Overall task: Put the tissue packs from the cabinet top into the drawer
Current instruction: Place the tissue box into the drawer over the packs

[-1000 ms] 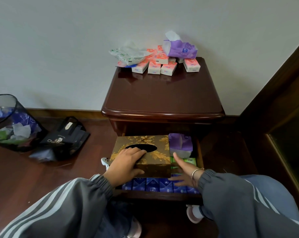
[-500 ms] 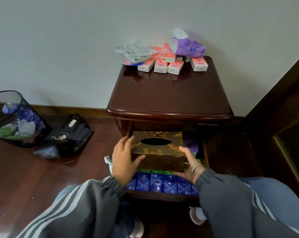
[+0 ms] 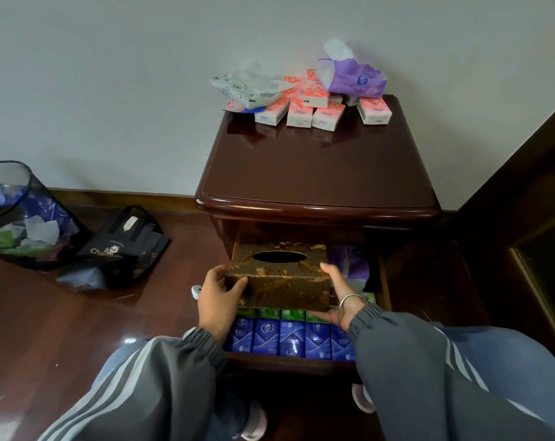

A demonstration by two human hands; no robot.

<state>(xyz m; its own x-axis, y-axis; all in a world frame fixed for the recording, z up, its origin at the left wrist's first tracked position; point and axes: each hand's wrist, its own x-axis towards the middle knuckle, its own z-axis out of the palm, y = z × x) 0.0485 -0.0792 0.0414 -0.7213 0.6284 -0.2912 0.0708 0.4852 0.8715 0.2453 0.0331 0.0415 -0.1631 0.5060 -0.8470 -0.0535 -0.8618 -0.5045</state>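
Several pink tissue packs (image 3: pixel 312 111) lie at the back of the dark wooden cabinet top (image 3: pixel 317 173), with a purple tissue pack (image 3: pixel 354 78) on top of them and a white-green pack (image 3: pixel 247 89) to their left. Below, the drawer (image 3: pixel 289 364) is pulled out. A row of blue tissue packs (image 3: pixel 290 340) fills its front, green ones sit behind them. A gold-patterned tissue box (image 3: pixel 281 278) sits over the drawer's back. My left hand (image 3: pixel 220 297) grips its left end and my right hand (image 3: pixel 341 296) grips its right end. Another purple pack (image 3: pixel 349 264) lies behind the box at the right.
A black mesh bin (image 3: pixel 21 218) with rubbish stands on the wooden floor at the left, beside a black bag (image 3: pixel 123 246). A dark wooden panel (image 3: pixel 521 173) rises at the right. My knees in grey striped sleeves and blue trousers are in front of the drawer.
My hands slid the gold tissue box from the drawer's front left toward its back. The right hand went from lying flat on the blue packs to gripping the box's right end.
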